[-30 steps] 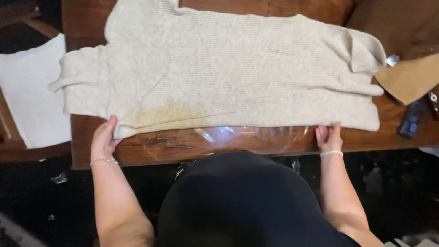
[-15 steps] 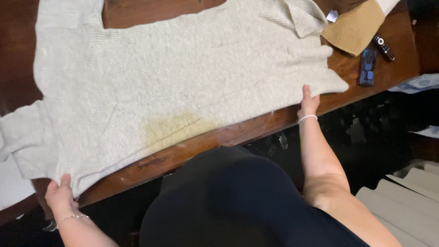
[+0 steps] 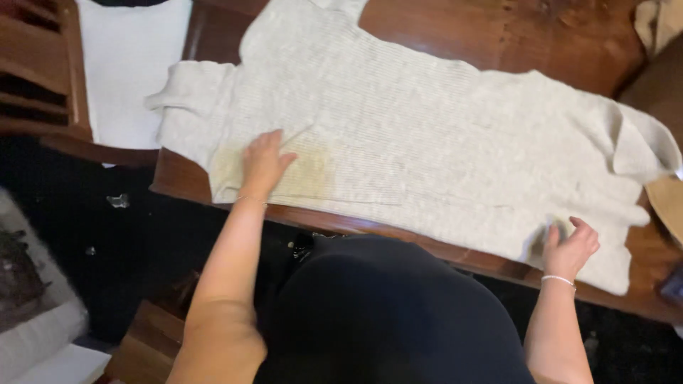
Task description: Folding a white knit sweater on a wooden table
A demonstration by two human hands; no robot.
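A pale grey ribbed knit sweater [image 3: 427, 142] lies spread flat across a dark wooden table [image 3: 541, 43]. A yellowish stain [image 3: 306, 171] marks the fabric near the hem on the left. My left hand [image 3: 263, 163] rests flat on the sweater beside that stain, fingers apart. My right hand [image 3: 569, 245] pinches a bunched bit of the sweater's lower edge near the table's front edge. A thin bracelet circles each wrist. My dark clothing fills the bottom middle of the view.
A white cloth [image 3: 128, 64] lies on a wooden chair [image 3: 43, 78] at the upper left. A tan piece of material [image 3: 669, 203] sits at the right edge of the table. The floor below is dark, with a pale object [image 3: 43, 334] at bottom left.
The view swung back to the right. My left hand moved from the sweater's lower corner up onto the fabric by the stain. My right hand went from flat on the hem to pinching it.
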